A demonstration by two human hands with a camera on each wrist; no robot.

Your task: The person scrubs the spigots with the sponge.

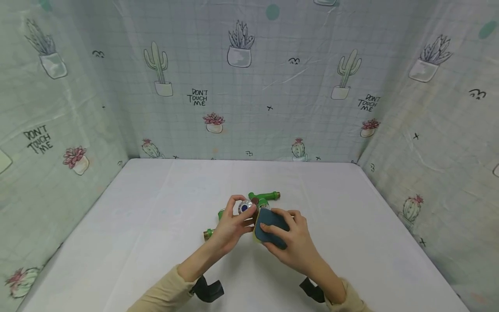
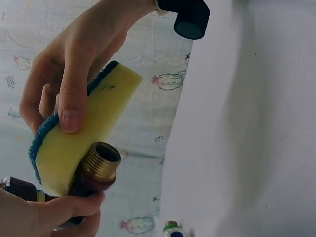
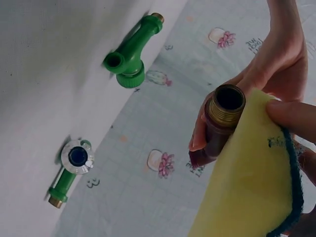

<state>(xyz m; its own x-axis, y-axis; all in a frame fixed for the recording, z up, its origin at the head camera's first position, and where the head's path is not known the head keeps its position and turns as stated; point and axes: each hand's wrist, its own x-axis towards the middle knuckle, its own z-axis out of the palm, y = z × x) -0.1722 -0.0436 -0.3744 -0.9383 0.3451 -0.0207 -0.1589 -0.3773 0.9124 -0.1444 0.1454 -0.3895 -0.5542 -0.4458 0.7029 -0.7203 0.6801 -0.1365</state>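
Low in the head view, right hand (image 1: 290,238) pinches a sponge (image 1: 271,225) against the brown tap (image 3: 217,128) gripped by left hand (image 1: 230,225) above the counter (image 1: 156,216). Rubbing too hard could twist the tap loose from that light grip.

Bright even light, soft shadows; head view bowed at edges, wrist views slightly blurred

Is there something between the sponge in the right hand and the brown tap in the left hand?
Nothing visible. The sponge in the right hand lies directly against the brown tap, which the left hand holds.
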